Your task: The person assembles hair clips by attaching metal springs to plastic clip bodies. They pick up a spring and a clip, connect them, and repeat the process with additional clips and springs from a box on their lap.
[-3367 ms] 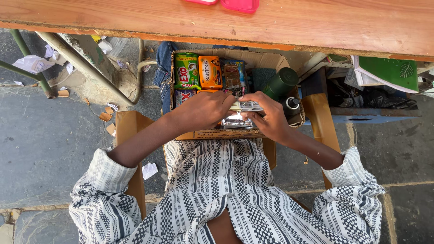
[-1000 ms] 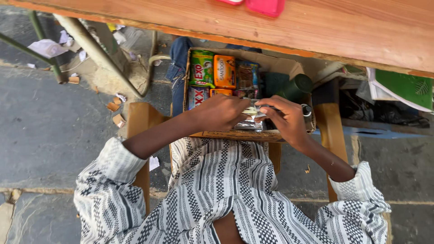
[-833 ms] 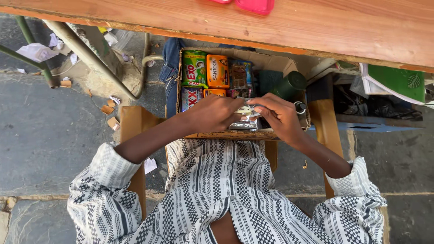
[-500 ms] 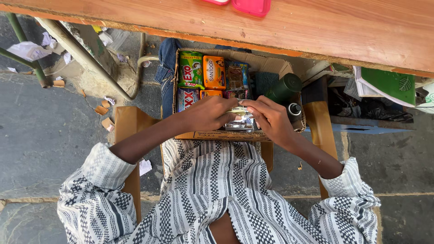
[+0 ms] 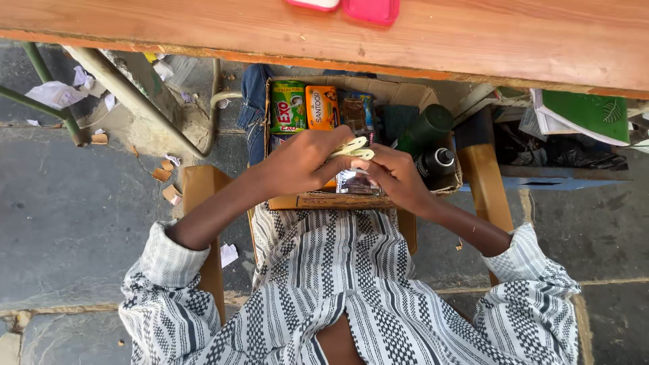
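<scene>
- Far left: grey stone floor (image 5: 74,223) strewn with paper scraps (image 5: 57,93); green metal table legs (image 5: 135,98) slant across it. Open room lies only on this side.
- Our left hand (image 5: 297,162) curls over the near half of the cardboard box (image 5: 318,200) resting on our lap, thumb and fingers pinching one end of a pale folded strip (image 5: 351,149).
- Change: half a second ago both hands sat lower on a silvery packet; now they have lifted the strip clear of it, and the view has swung slightly right.
- Silvery packet (image 5: 351,181) lies in the box beneath the hands, beside green (image 5: 288,107) and orange soap packs (image 5: 322,107).
- Our right hand (image 5: 399,177) pinches the strip's other end, fingers closed.
- Right: dark bottles (image 5: 433,145) crowd the box edge; wooden bench leg (image 5: 485,179) close by, the tabletop edge (image 5: 473,67) overhead. Little clearance there.
</scene>
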